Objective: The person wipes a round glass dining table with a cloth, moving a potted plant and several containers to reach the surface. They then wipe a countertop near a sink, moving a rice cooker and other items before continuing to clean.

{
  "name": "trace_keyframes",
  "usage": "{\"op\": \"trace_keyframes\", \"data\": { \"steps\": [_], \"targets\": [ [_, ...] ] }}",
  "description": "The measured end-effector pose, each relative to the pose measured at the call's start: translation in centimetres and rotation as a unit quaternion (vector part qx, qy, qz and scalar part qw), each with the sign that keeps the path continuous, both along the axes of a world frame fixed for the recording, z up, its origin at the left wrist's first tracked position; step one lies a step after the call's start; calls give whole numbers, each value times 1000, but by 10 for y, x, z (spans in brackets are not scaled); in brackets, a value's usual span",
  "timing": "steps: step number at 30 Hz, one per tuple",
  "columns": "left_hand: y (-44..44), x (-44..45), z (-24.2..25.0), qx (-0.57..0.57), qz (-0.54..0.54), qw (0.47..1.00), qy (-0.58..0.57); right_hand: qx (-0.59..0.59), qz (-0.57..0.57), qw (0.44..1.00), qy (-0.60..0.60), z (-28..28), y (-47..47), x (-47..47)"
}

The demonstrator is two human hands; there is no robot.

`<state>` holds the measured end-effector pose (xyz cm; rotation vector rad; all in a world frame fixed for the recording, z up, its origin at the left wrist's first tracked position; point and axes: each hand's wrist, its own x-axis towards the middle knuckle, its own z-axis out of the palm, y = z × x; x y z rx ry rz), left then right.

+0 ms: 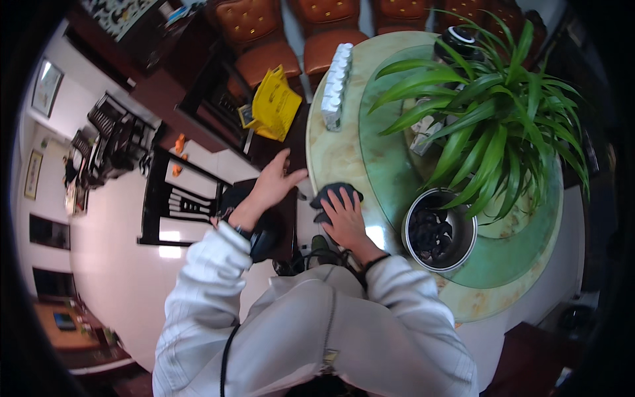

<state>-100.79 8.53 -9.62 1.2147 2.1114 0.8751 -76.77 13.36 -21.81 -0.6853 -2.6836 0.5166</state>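
Note:
My right hand (346, 220) lies flat with spread fingers over a dark folded cloth (331, 191) at the near-left edge of the round stone-topped table (340, 156). Part of the cloth hangs past the rim, and what my thumb does is hidden. My left hand (270, 186) is held over the dark wooden chair, left of the table edge. Its fingers and thumb are apart with nothing between them. To the right of my right hand stands a round metal pot (406, 238) with several dark, rumpled pieces (430, 233) inside.
A leafy potted plant (496, 114) spreads over the green turntable (379, 149). A row of white-capped cartons (335, 89) stands at the table's left rim. Beyond my left hand sits a yellow bag (275, 106). A black slatted chair (186, 206) is to the left; leather chairs (268, 59) line the back.

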Motion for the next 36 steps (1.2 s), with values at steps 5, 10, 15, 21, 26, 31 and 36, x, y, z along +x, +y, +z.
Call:
{"op": "trace_keyframes", "data": {
  "steps": [5,10,15,21,26,31,36],
  "targets": [
    [163,-22,5,76,-13,993,84,-32,20,992,-118,5,19,41],
    [221,-16,-26,16,-71,994,82,12,-3,995,-103,6,16,31],
    [237,-45,-41,15,-196,976,97,19,-68,993,-96,7,39,-15],
    [237,-47,-51,55,-195,977,68,-9,-307,949,-72,-12,106,-119],
    [244,-50,-68,125,-197,960,154,-52,-342,938,-35,-14,136,-148],
    [245,-57,-71,172,-219,960,-45,20,-284,956,-66,-14,112,-118],
    [188,-38,-94,190,-125,949,218,-26,-246,968,-47,-18,82,-75]
  ]
}}
